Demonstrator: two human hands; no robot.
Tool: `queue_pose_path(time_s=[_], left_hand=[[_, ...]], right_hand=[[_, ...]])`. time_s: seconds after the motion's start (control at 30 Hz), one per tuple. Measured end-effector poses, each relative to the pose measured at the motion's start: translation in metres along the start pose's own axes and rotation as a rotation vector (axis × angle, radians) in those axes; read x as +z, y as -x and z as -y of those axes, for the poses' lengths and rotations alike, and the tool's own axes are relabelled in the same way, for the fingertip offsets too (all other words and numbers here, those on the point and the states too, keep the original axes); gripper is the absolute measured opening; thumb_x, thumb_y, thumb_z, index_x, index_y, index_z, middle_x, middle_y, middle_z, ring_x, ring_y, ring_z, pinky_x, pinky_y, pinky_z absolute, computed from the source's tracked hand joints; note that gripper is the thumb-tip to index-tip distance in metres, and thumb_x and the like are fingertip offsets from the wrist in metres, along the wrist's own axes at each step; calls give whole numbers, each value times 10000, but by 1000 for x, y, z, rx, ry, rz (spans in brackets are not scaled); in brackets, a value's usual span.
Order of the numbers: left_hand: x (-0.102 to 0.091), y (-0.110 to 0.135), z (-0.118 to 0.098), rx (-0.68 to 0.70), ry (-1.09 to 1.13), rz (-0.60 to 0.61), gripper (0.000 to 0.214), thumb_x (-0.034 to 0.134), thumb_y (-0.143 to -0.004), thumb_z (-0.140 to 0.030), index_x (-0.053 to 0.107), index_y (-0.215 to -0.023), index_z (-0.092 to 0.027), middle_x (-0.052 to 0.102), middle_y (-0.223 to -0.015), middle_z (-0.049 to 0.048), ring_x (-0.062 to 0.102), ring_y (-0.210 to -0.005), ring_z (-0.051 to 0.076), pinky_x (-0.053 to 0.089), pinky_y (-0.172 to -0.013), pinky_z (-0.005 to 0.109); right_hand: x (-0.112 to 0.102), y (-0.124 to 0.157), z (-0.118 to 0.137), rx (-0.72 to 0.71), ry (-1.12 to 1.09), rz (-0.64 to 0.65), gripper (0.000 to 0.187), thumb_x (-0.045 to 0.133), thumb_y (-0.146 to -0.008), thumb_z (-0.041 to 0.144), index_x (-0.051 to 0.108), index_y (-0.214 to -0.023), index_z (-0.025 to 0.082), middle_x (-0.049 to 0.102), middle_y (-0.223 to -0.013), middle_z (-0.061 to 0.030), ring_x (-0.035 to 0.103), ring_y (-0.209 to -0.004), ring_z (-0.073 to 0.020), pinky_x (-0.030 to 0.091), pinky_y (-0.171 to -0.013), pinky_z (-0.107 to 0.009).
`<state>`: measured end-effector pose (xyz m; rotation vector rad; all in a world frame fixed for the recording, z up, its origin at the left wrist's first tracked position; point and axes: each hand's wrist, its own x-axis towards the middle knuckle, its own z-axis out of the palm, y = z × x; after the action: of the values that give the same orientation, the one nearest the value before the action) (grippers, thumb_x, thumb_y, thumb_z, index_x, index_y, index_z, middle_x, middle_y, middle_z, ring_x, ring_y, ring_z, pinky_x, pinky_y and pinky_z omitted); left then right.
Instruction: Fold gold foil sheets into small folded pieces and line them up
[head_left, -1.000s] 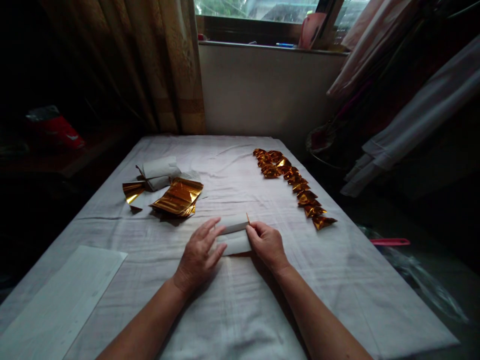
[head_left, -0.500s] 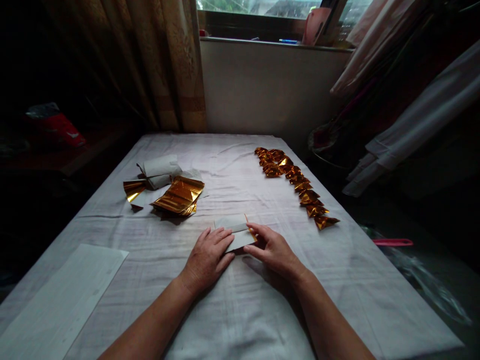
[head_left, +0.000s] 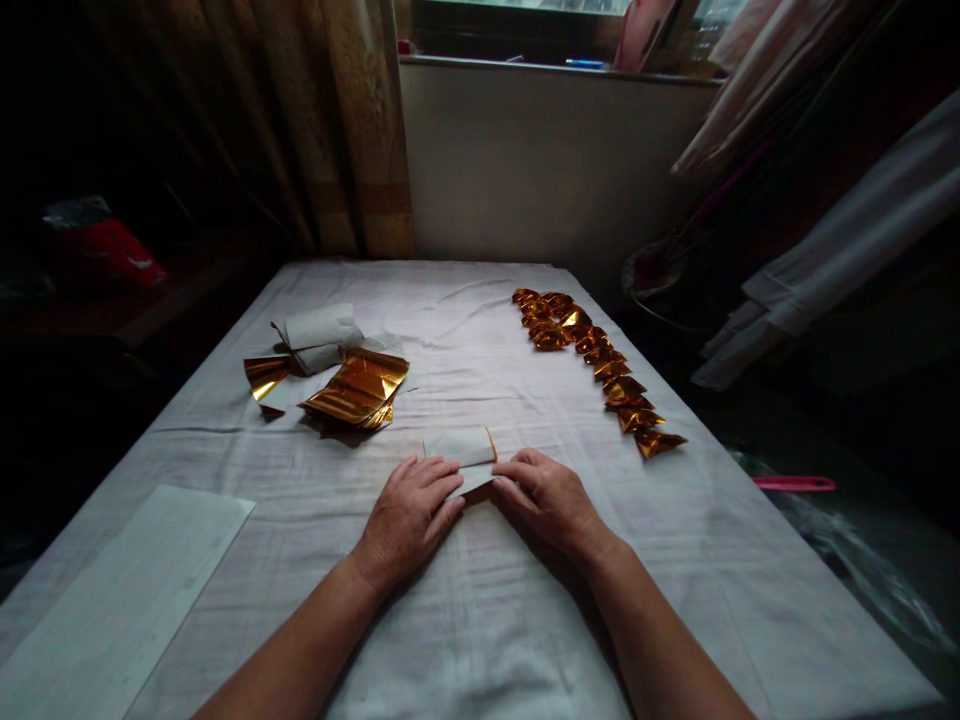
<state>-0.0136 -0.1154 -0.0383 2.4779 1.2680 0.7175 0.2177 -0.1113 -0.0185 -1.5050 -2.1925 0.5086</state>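
Note:
A small sheet of foil paper [head_left: 474,480] lies on the cloth in front of me, pale side up, with a thin gold edge at its right. Its far part curls up. My left hand [head_left: 409,510] holds the sheet's left part, fingers over it and thumb along the near edge. At the near right corner, my right hand [head_left: 546,498] pinches the paper between thumb and fingers. What lies under the left fingers is hidden.
A stack of gold foil sheets [head_left: 358,388] lies left of centre, beside rolled pale paper [head_left: 319,330] and a foil scrap [head_left: 264,376]. Folded gold foil pieces [head_left: 626,390] line the right side. A white sheet [head_left: 142,590] rests at front left.
My right fingers have closed in on the paper's near right corner, and its near edge is raised and folded more. The whole view has tilted slightly downward.

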Motion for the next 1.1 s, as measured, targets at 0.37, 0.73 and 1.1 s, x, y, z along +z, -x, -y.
queue_pose_path(time_s=[0.37,0.73,1.1], left_hand=[[-2,0,2,-29,44,18,263,492,-966,-308,689,-1129,-247,695,-1233,63,605,-1192,240,387,-1099,519],[2,1,8,-86,132,-47,490,491,-964,-330,421,-1437,-225,715,-1177,74,639,-1130,227,396,-1102,488],[3,-1,11,-85,121,-140,617,416,-988,-218,173,-1554,-247,672,-1250,85,632,-1137,207,501,-1011,416]], right_hand=[[-5,-16,2,10,50,38,199,561,-911,313,755,-947,283,678,-878,-13,627,-734,-133,451,-673,-234],[12,-13,-2,45,-61,-69,228,542,-919,310,761,-977,280,680,-829,-19,632,-779,-155,454,-692,-249],[21,-17,3,170,21,-161,202,576,-901,318,736,-802,243,689,-781,-15,632,-746,-150,410,-672,-241]])
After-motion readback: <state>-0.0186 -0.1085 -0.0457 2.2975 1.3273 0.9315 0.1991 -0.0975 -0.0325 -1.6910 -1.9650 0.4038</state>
